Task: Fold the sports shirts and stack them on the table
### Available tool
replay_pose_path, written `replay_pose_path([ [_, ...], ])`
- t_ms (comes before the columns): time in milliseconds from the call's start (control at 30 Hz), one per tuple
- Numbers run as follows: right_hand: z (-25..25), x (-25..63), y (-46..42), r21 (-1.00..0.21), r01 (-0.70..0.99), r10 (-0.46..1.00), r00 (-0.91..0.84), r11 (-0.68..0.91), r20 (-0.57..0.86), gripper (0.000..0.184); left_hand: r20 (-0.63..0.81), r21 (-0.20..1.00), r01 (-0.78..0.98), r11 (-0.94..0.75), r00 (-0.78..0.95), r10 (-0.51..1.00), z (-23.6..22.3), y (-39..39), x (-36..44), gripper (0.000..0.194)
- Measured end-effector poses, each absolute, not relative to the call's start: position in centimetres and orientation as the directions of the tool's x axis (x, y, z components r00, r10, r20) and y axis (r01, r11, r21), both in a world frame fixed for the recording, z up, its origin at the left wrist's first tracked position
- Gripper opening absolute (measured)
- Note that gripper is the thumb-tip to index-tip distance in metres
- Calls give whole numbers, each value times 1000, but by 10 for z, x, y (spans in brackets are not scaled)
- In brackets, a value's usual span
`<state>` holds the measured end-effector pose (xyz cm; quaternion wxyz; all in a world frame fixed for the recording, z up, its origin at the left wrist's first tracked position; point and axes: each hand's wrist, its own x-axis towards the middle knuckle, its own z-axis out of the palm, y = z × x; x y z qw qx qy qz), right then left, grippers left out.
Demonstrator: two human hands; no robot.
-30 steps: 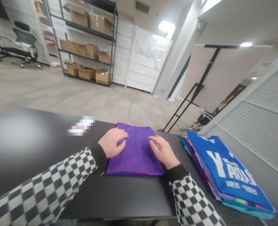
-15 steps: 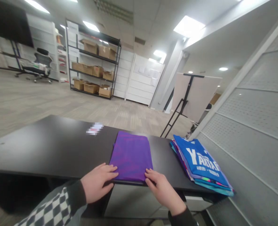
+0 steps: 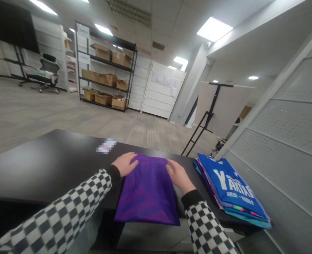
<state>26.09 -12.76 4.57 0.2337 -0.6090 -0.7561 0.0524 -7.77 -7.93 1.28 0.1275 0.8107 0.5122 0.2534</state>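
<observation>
A folded purple garment [image 3: 149, 190] with faint reddish streaks lies in front of me on the black table. Its near end hangs over the table's front edge. At the garment's far left corner is my left hand [image 3: 125, 164], fingers stretched out over the cloth and thumb apart. My right hand [image 3: 180, 174] touches the far right corner, its fingers extended and thumb spread. To the right is a stack of folded shirts, topped by a blue shirt [image 3: 228, 181] with white lettering.
The black table [image 3: 73, 165] stretches left, with a small blurred white item [image 3: 106, 145] near its far edge. A grey perforated panel [image 3: 282, 151] rises on the right. Beyond the table are a board on a black stand [image 3: 207, 116] and a shelf of cardboard boxes [image 3: 103, 77].
Both hands have moved from the garment's near corners to its far corners. The garment's near edge now reaches closer to me, past the table edge.
</observation>
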Motion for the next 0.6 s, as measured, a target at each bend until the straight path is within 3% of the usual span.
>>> replay_pose_path([
  [167,-10,266,-79,-287,952,994,-93,106,57,58,130,345,866,-363,339,932,-25,-45,-65,69],
  [367,-27,273,-69,-368,926,992,-36,78,119,57,82,347,883,-316,306,948,-28,-40,-68,76],
  [433,-17,272,-76,-427,902,982,16,68,190,56,132,360,885,-295,264,955,-15,-45,-69,73],
  [500,-5,274,-96,-489,866,946,60,109,318,54,278,383,868,-315,217,936,0,-63,-74,63],
  [600,8,287,-156,-521,798,881,-26,303,473,52,525,412,743,-527,279,804,10,-120,-91,47],
])
